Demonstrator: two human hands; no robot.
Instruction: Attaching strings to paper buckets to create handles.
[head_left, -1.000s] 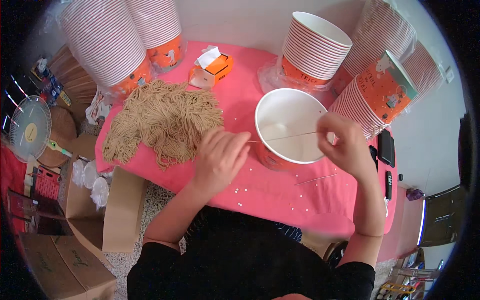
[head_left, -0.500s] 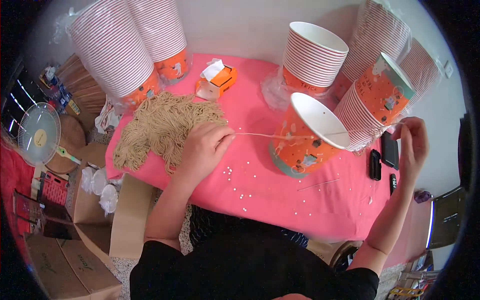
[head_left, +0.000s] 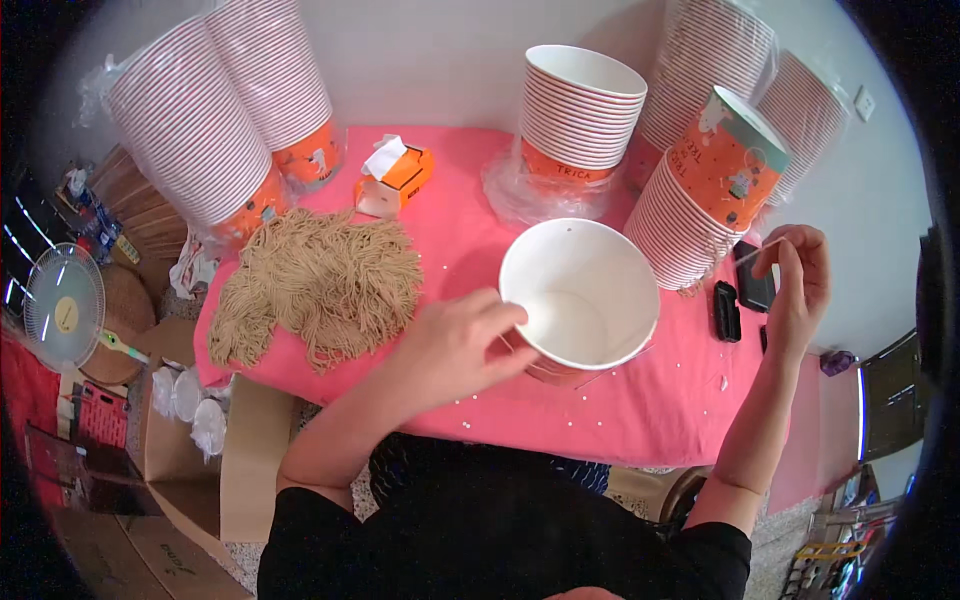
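A paper bucket [head_left: 585,290] with a white inside stands on the pink-covered table in front of me, its mouth tipped toward me. My left hand [head_left: 460,340] is at its near left rim, with the thumb low and the forefinger over the edge. Two small holes show near the rim. My right hand [head_left: 800,268] is raised at the right, pinching a thin pale cord [head_left: 762,250]. Where the cord's other end lies is hard to make out. A thin needle-like stick [head_left: 600,376] shows partly beside the bucket. Left of my left hand lies a heap of beige cords [head_left: 320,280].
Tall stacks of paper buckets stand at the back left [head_left: 185,125], back middle [head_left: 580,115] and right [head_left: 685,225]. An orange tissue box [head_left: 397,178] sits behind the cords. A black case [head_left: 727,312] lies at right. Small white dots are strewn on the pink cloth [head_left: 650,425]. Open cartons [head_left: 255,460] stand at lower left.
The cord no longer stretches taut between my hands. My left hand has moved right to the bucket's rim, and the bucket has tipped toward me. My right hand keeps its pinch.
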